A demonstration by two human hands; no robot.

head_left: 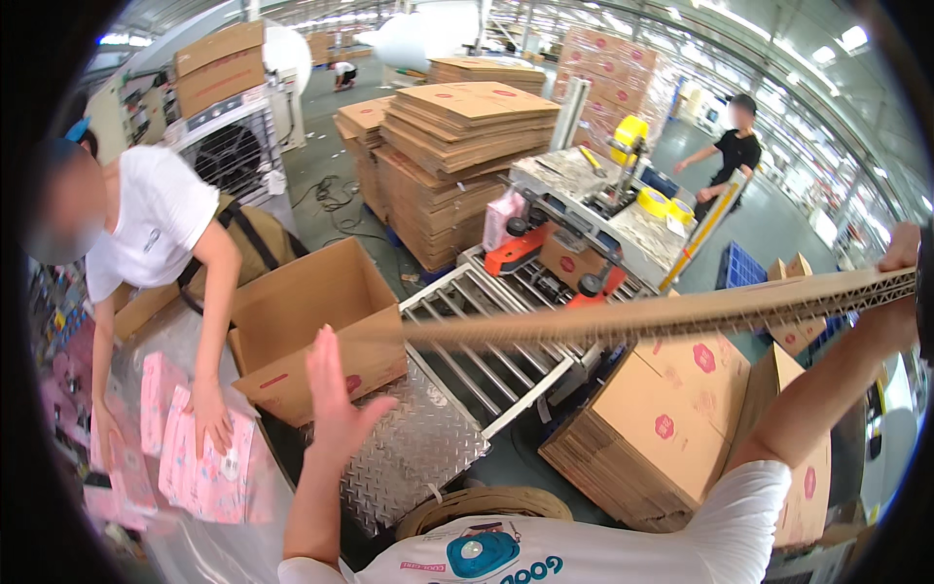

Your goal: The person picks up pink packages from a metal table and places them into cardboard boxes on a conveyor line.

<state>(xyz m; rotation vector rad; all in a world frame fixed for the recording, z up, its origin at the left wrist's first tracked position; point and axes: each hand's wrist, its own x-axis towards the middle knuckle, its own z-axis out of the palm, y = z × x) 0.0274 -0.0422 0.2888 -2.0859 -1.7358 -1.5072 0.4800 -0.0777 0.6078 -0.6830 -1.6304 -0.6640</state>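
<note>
My right hand point(900, 248), raised at the far right, grips one end of a flattened cardboard carton point(681, 307). The carton stretches edge-on across the view, and its far end blurs near the open box. My left hand point(339, 399) is held up with thumb and fingers apart, holding nothing, just in front of an open cardboard box point(277, 389). That box stands upright by a metal tread plate point(418, 443). At the left, a co-worker's hands rest on pink soft packs point(199, 472).
A roller conveyor point(477, 321) leads to a taping machine point(593, 195) with yellow tape rolls. Flat cartons point(662, 428) lean in a stack near my right arm; a taller stack point(457, 146) stands behind. Another person point(739, 151) is at the back right.
</note>
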